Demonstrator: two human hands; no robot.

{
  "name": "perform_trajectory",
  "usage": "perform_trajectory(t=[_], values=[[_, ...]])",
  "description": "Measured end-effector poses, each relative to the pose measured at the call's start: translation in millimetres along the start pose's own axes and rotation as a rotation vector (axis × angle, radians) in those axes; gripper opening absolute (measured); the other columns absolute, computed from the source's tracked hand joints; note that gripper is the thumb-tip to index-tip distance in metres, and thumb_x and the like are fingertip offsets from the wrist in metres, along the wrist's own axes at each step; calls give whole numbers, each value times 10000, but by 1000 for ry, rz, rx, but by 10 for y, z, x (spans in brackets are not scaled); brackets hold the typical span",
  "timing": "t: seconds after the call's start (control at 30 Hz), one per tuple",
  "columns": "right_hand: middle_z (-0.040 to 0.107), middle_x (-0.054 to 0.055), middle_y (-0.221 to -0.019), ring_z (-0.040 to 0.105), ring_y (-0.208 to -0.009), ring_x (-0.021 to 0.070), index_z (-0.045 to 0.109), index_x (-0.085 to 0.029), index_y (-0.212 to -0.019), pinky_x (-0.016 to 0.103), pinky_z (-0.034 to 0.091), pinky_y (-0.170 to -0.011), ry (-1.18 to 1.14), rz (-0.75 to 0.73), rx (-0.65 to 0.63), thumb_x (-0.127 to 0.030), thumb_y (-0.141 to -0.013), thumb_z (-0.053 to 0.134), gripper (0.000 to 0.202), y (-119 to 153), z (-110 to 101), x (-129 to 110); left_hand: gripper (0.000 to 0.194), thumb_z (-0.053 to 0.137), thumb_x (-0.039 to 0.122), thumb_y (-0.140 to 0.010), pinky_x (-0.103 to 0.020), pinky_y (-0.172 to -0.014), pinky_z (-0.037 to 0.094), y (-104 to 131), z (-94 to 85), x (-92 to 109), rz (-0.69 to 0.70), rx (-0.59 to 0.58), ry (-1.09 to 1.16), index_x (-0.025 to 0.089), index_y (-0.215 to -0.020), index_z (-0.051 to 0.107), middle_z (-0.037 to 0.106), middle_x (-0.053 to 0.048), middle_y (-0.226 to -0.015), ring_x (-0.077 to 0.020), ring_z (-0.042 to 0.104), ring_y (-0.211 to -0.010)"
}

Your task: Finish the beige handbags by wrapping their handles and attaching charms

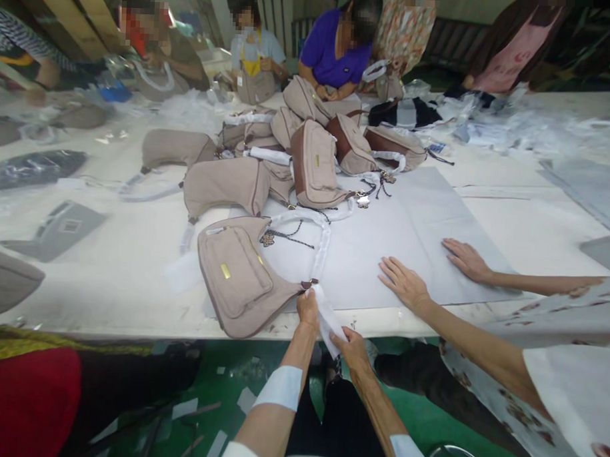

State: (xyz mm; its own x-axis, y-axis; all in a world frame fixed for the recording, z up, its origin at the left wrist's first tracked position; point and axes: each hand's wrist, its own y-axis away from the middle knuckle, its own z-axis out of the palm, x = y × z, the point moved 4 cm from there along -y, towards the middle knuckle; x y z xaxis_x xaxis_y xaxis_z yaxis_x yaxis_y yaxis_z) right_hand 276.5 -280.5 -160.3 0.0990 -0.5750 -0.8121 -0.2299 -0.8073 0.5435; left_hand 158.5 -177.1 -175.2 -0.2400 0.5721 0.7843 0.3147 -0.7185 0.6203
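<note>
A beige shoulder bag point(233, 273) lies at the table's front edge, its front pocket and small gold plate facing up. Its strap point(323, 246) is wrapped in white and loops to a brown tab at the bag's right end. Just below that tab, my left hand point(308, 310) is closed on the upper part of a white wrapping strip point(328, 319). My right hand point(355, 350) pinches the strip's lower part, which hangs past the table edge. A dark patterned cord shows beneath it. A flower-shaped charm point(268, 239) with cords lies beside the bag.
Several more beige bags point(314, 165) are heaped behind. A co-worker's hands point(406, 283) rest flat on a large grey-white sheet point(385, 224) to my right. A grey plastic piece point(67, 230) lies at left. Other people work across the table among clear plastic wrapping point(509, 122).
</note>
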Motion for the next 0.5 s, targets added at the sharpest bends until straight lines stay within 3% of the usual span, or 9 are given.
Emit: perform_trajectory(t=[0.1,0.23,0.3,0.37,0.5], values=[[686,27,-738,653,-709,270,667,-330,-828,476,513,-671,107,-158,96,-396,-629,604,219,27,-39,-110,195,526,313,-732,-256,-493,380,28,12,25,-9,4,14,175,-594,524,517,1,-520,-129,489,-497],[591,78,-1140,568,-1057,296,510,-353,-1223,483,478,-899,285,-419,251,-316,-646,615,587,97,-69,-516,157,519,285,-734,-258,-505,387,58,25,55,-21,1,42,168,-634,549,550,-6,-570,-122,492,-496],[550,67,-1180,519,-1118,279,543,-344,-1192,469,451,-963,383,-513,236,-276,-701,552,496,84,-51,-713,158,511,297,-732,-260,-516,390,69,30,60,-30,0,58,168,-650,552,560,-7,-586,-125,499,-508],[565,60,-1118,535,-1058,264,631,-333,-1048,475,463,-940,466,-550,188,-259,-749,492,337,36,-18,-842,161,504,304,-726,-258,-522,386,78,30,61,-37,5,73,171,-645,545,562,-5,-590,-124,495,-518],[582,65,-1013,536,-977,250,643,-307,-989,453,489,-868,581,-585,69,-278,-786,470,268,-52,104,-929,168,512,326,-705,-259,-547,399,101,31,65,-42,-1,119,171,-645,538,572,-11,-619,-126,505,-551]])
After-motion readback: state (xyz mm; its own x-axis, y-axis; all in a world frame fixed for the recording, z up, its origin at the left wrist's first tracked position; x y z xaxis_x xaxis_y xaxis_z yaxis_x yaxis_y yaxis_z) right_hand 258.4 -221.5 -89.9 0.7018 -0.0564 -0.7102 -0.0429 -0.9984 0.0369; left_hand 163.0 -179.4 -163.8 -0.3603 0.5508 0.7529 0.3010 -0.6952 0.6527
